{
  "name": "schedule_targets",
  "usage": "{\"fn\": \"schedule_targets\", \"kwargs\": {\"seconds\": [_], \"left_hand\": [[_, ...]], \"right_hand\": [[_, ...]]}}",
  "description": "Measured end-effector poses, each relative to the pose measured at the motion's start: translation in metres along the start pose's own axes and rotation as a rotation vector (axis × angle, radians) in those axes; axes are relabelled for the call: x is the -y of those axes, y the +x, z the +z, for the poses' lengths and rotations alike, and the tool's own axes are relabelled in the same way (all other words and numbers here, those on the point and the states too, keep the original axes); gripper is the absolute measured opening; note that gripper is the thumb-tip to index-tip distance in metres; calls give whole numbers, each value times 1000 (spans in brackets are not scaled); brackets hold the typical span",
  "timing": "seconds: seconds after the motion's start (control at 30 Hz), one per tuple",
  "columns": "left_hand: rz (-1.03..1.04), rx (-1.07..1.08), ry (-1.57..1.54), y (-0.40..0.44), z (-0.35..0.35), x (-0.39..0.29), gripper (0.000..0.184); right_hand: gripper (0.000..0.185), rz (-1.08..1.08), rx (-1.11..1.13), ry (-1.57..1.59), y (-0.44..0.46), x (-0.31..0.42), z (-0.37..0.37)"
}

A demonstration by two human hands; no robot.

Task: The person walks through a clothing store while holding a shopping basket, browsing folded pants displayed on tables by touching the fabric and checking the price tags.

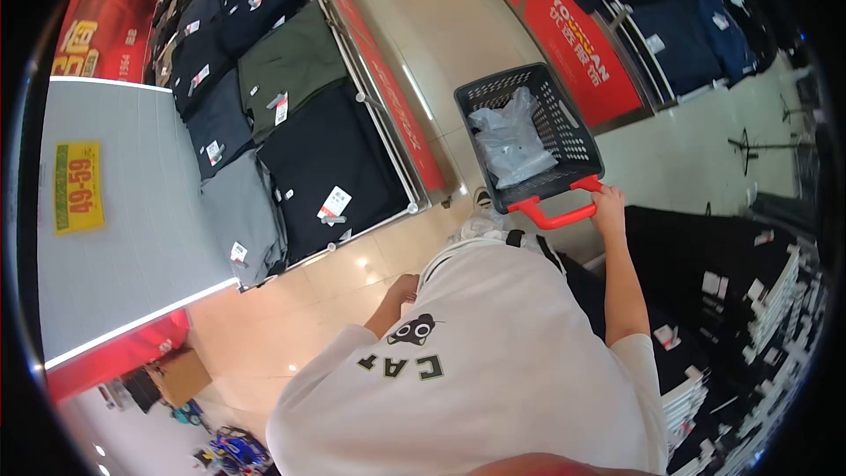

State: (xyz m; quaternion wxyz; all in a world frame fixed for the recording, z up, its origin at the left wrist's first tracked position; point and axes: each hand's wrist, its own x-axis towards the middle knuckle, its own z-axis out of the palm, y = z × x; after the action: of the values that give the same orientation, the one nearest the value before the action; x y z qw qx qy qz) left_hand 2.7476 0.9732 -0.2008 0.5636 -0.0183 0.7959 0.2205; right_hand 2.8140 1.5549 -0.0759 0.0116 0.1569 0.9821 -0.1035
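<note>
So the right hand [608, 204] has its fingers wrapped around the red handle [557, 222] of a dark grey shopping basket [568, 137], which sits a bit right of upper centre in the frame. There's a crinkly plastic bag [513, 143] lying inside it. The left hand [404, 287] is down by the hem of the white shirt [476, 388], just left of centre, partly hidden by it, so I honestly can't tell what those fingers are doing. Upper left is a display of folded clothes [326, 150] with white tags, next to a yellow 49-59 sign [79, 187] at far left. More dark clothes [714, 278] with tags fill the lower right.
</note>
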Motion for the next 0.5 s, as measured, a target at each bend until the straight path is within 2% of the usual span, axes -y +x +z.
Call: {"fn": "schedule_targets", "kwargs": {"seconds": [0.03, 0.07, 0.1, 0.17, 0.23, 0.27, 0.3, 0.4, 0.5], "left_hand": [[328, 31, 456, -4, -7, -13, 43], [539, -193, 466, 41, 6, 26, 43], [136, -28, 124, -12, -23, -49, 40], [48, -178, -313, 3, -13, -42, 38], [-192, -55, -602, 6, -5, -53, 41], [-85, -53, -526, 4, 0, -50, 41], [-85, -58, -532, 5, -7, -62, 41], [-144, -19, -533, -21, 4, -78, 41], [-220, 14, -584, -8, -4, -138, 42]], "right_hand": [[7, -28, 6, 6, 18, 0, 0], [7, -19, 42, 0, 37, 1, -2], [7, -44, 52, -11, 56, 0, -2], [5, -77, 38, -23, 95, 3, -1], [6, -112, 22, -22, 135, 9, -5], [6, -124, 17, -18, 152, 12, -5], [6, -132, 16, -17, 168, 15, -5], [9, -193, -20, 15, 227, 23, -7], [12, -253, -10, 35, 279, 30, -7]]}}
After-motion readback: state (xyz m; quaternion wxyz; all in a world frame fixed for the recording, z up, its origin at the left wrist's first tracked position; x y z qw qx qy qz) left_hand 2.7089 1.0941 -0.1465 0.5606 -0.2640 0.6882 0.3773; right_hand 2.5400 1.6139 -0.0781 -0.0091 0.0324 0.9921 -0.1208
